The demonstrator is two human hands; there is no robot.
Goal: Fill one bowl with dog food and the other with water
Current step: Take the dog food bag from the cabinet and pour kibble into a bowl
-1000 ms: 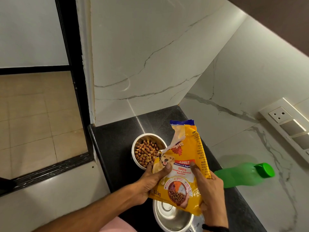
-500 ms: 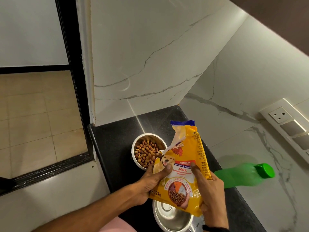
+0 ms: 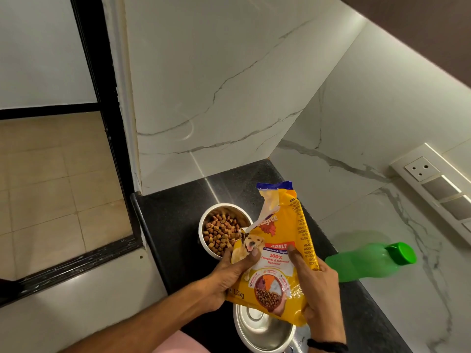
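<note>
Dog food bag [image 3: 274, 253] held upright, left hand [image 3: 229, 273] and right hand [image 3: 316, 284] both gripping it.

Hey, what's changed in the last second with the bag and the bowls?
Almost nothing. Both the left hand and right hand keep their grip on the yellow bag, upright as before. The kibble bowl, empty bowl and green bottle haven't moved.

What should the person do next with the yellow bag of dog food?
Probably set the yellow dog food bag down on the black counter. The far steel bowl already holds kibble, while the near steel bowl looks empty. Both the left hand and right hand are busy with the bag, so the capped green plastic bottle cannot be picked up yet.
</note>
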